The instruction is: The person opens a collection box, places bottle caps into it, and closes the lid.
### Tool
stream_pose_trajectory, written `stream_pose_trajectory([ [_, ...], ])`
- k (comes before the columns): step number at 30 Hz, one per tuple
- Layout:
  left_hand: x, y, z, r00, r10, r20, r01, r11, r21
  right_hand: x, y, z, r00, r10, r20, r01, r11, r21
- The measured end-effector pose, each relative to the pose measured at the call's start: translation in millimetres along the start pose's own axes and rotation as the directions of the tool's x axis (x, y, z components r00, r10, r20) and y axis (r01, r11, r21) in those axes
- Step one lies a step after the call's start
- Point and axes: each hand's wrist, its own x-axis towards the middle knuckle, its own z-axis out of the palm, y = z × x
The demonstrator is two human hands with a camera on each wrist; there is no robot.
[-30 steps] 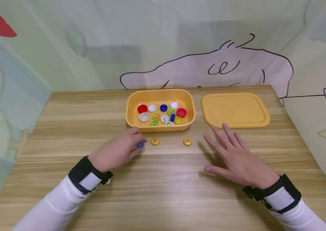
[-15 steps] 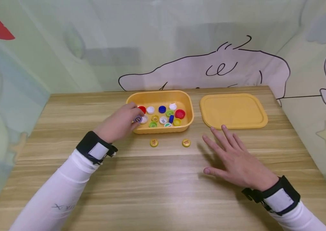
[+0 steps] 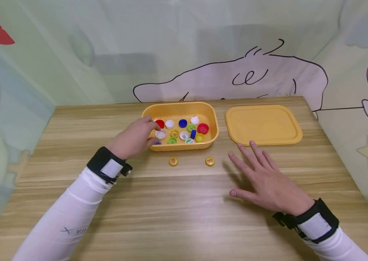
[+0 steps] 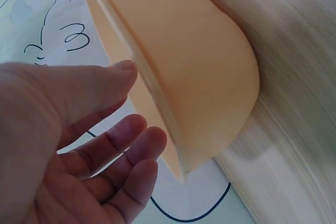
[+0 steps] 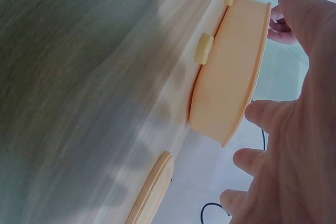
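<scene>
My left hand (image 3: 133, 138) hovers over the left end of the yellow plastic box (image 3: 187, 146), fingers loosely bent and nothing between them. In the left wrist view, its thumb and fingertips hang beside the box rim (image 4: 152, 90). A blue bottle cap (image 3: 157, 143) lies in the box's front left corner, partly covered by the thumb. Around it in the box are several bottle caps, among them a red cap (image 3: 203, 128) and a white cap (image 3: 160, 134). My right hand (image 3: 270, 183) is held palm down with fingers spread, near the lid, holding nothing.
Two yellow bottle caps, a left cap (image 3: 173, 161) and a right cap (image 3: 210, 161), lie on the wooden table (image 3: 170, 217) in front of the box. To the right lies a flat yellow lid (image 3: 263, 125). A wall with cartoon drawings (image 3: 170, 47) stands behind the table.
My left hand has carried the blue cap from the table to the box and let it go inside. The right hand stays in place.
</scene>
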Motion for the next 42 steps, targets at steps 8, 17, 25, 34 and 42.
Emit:
stream_pose_trajectory([
  [8,-9.8,4.8,-8.7,0.998,0.025,-0.066,-0.024,1.000,0.017,0.6,-1.2,-0.4,1.000,-0.014,-0.010,0.014,1.000,-0.011],
  [17,-32.5,9.7,-18.2,0.979,0.063,-0.192,-0.051,0.996,0.070,14.6,-3.4,-6.2,0.996,-0.078,-0.034,0.079,0.997,0.011],
  [25,-63.3,0.4,-15.0,0.956,0.032,-0.293,-0.006,0.996,0.090,39.0,-5.8,-14.3,0.972,-0.224,-0.078,0.229,0.972,0.057],
  [34,-93.4,-19.1,3.6,0.940,-0.028,-0.340,0.078,0.988,0.133,71.0,-13.7,-13.9,0.955,-0.294,-0.027,0.295,0.952,0.078],
  [42,-107.4,-27.8,24.9,0.952,-0.121,-0.283,0.169,0.973,0.155,89.8,-22.2,-6.4,0.956,-0.294,0.017,0.291,0.952,0.092],
])
